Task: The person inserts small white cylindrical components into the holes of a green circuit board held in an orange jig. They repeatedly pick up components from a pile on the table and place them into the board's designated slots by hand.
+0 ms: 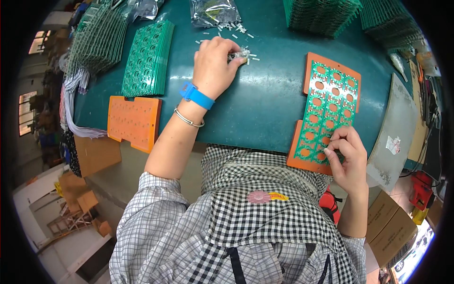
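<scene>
My left hand, wearing a blue wristband, is over the far middle of the table. Its fingers are curled around a cluster of small white parts, with some pieces showing at the fingertips. At the right, a green circuit board panel with rows of round cutouts lies on an orange-brown fixture plate. Over the panel's lower right part is my right hand, thumb and forefinger pinched close to its surface. Whatever that pinch holds is too small to make out.
Loose white pieces lie beside a plastic bag at the back. To the left are a stack of green panels, an orange plate and white cables. More stacked boards stand at the back right. A grey sheet borders the right edge.
</scene>
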